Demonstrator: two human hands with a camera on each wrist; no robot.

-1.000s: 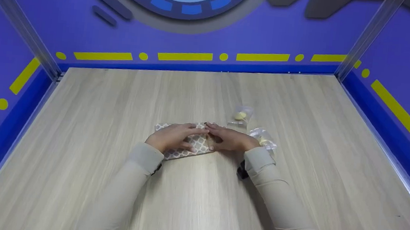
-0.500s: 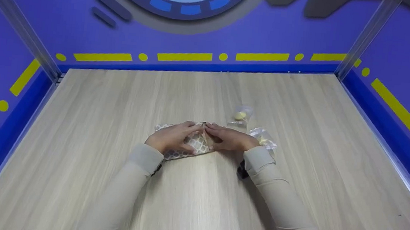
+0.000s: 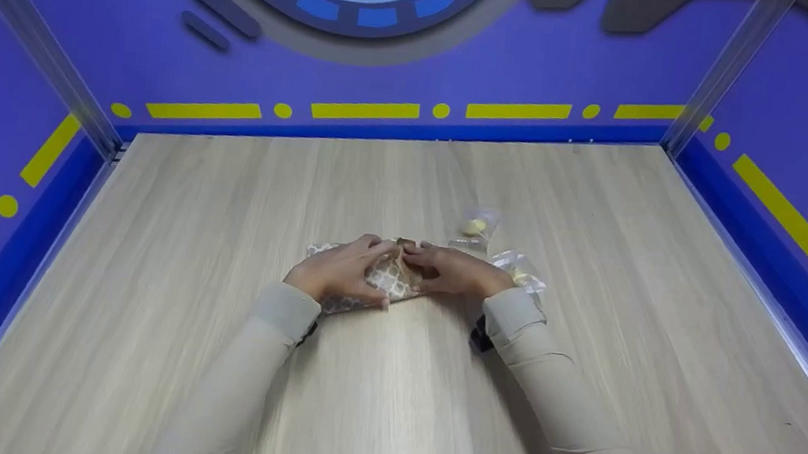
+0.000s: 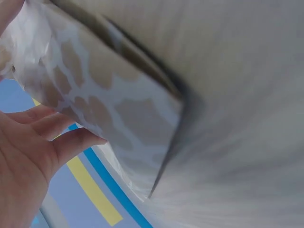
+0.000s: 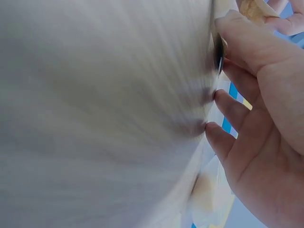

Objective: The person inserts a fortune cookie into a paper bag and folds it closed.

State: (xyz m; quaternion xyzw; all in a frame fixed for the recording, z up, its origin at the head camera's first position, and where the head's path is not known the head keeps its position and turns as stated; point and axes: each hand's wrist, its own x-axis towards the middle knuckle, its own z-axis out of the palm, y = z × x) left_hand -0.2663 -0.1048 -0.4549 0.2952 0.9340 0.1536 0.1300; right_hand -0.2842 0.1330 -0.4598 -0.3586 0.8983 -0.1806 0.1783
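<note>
A flat paper bag (image 3: pixel 387 282) with a white and tan lattice print lies on the table, its right end raised and creased, with some brown showing at the far corner. My left hand (image 3: pixel 342 271) spans it, bent fingers at the far side and thumb by the near edge. From the right, my right hand (image 3: pixel 457 271) pinches the bag's end between thumb and index finger. In the left wrist view the bag's layered edge stands slightly apart near one corner. The right wrist view shows other right fingertips (image 5: pixel 212 127) down at the tabletop.
Two small clear plastic packets with pale yellow contents lie beyond the right hand: one packet (image 3: pixel 477 226) farther back, the other packet (image 3: pixel 520 274) right behind the wrist. Blue-purple panels (image 3: pixel 358 89) border the wooden table (image 3: pixel 228 210) at the back and sides.
The left thumb has slid toward the near edge and to the right, and the left fingers have bent more. The bag's right end has lifted, showing more brown between the hands.
</note>
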